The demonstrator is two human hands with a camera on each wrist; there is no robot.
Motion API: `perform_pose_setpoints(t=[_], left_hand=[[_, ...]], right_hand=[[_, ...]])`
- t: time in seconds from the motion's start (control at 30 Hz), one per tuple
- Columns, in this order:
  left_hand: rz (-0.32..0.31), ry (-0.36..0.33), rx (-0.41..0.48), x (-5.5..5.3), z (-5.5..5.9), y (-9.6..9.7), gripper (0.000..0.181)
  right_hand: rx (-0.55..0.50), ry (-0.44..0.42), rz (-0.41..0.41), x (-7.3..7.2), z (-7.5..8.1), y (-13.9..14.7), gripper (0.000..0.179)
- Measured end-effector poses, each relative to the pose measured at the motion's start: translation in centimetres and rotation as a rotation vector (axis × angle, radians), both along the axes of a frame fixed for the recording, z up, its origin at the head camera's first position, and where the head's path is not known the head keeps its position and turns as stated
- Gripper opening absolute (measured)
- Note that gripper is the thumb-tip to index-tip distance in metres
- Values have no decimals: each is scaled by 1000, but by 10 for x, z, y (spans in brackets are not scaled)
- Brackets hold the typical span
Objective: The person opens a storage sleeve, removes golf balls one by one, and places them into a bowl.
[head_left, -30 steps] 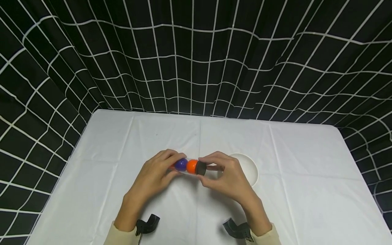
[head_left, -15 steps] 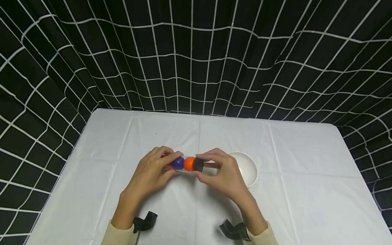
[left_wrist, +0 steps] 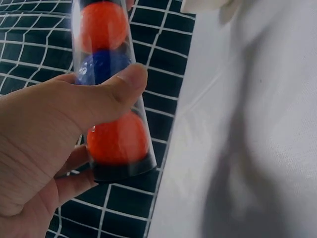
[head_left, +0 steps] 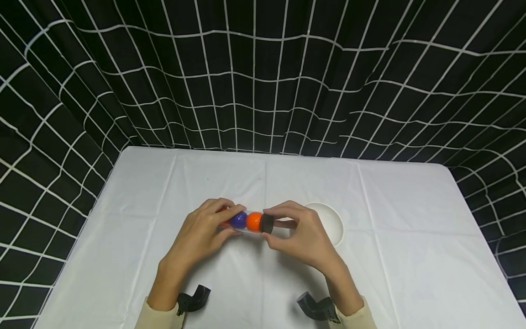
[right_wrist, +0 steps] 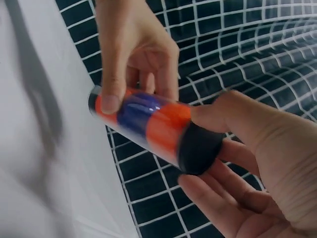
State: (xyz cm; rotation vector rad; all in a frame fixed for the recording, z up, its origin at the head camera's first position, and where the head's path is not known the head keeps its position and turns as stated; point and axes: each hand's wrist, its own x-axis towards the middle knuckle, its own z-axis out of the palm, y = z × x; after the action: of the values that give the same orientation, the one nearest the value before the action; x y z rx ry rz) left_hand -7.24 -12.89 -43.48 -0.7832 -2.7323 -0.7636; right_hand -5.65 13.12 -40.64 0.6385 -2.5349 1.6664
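Observation:
A clear tube with a black cap at its right end lies crosswise between both hands, above the table. Inside sit an orange ball, a blue ball and another orange ball near the black left end. My left hand grips the tube's left part, thumb across it in the left wrist view. Thumb and fingers of my right hand pinch the black cap, which sits on the tube.
A white bowl stands on the white-covered table, just beyond and right of my right hand. Black cloth with a white grid hangs behind and beside the table. A black wrist mount is on each wrist.
Both hands and the tube have shifted slightly left in the head view, mostly in the first half second. The grip on tube and cap looks the same.

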Motion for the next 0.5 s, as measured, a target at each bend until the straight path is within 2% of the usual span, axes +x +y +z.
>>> perform_pose_setpoints(t=[0.1, 0.23, 0.37, 0.5], left_hand=[[5, -10, -9, 0, 1, 0, 53], [44, -22, 0, 0, 0, -4, 55], [40, -38, 38, 0, 0, -7, 54], [27, -71, 78, -2, -2, -8, 54]], right_hand=[[5, 9, -25, 0, -1, -1, 43], [4, 19, -78, -1, -2, -2, 41], [-64, -12, -55, -4, -4, -1, 41], [-108, -6, -28, -6, -4, 0, 45]])
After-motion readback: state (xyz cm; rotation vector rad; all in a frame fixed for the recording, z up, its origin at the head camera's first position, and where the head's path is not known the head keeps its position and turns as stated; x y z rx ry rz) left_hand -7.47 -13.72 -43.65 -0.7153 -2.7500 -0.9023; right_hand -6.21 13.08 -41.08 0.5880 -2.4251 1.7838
